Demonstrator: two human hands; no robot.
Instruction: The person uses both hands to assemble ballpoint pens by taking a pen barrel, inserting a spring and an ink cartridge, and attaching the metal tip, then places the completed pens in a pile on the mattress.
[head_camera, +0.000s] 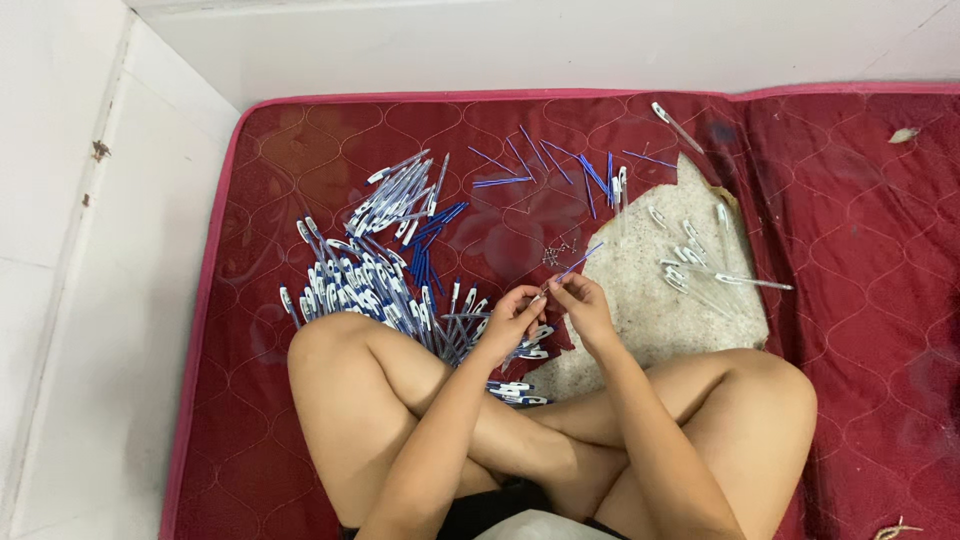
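A: Maroon quilted mattress (860, 300) with pink piping fills the frame; person sits cross-legged on it, seen from above; white wall behind, pale floor at the left.

B: Hands?

A: Both meet just in front of the knees; left hand (512, 318) curled, fingers pinched closed on something small, cannot tell exactly what; right hand (585, 305) pinched shut on a thin blue refill (580, 262) that slants up and away from the fingertips; the two hands nearly touch at the tips.

B: What's around them?

A: Big heap of blue-and-white pens (370, 285) at the person's left, running from the left knee up toward the wall; some lie under the left forearm; a few loose pens (518, 392) just in front of the crossed shins; scattered blue refills (560, 165) further out, well apart from the hands; tiny cluster of small metal springs (558, 252) just beyond the fingertips.

B: Right side?

A: Torn patch of pale cover (640, 300) showing on the mattress; clear pen barrels (700, 265) lie on it, near the right hand but not touching; one more clear barrel (675, 125) up near the wall.
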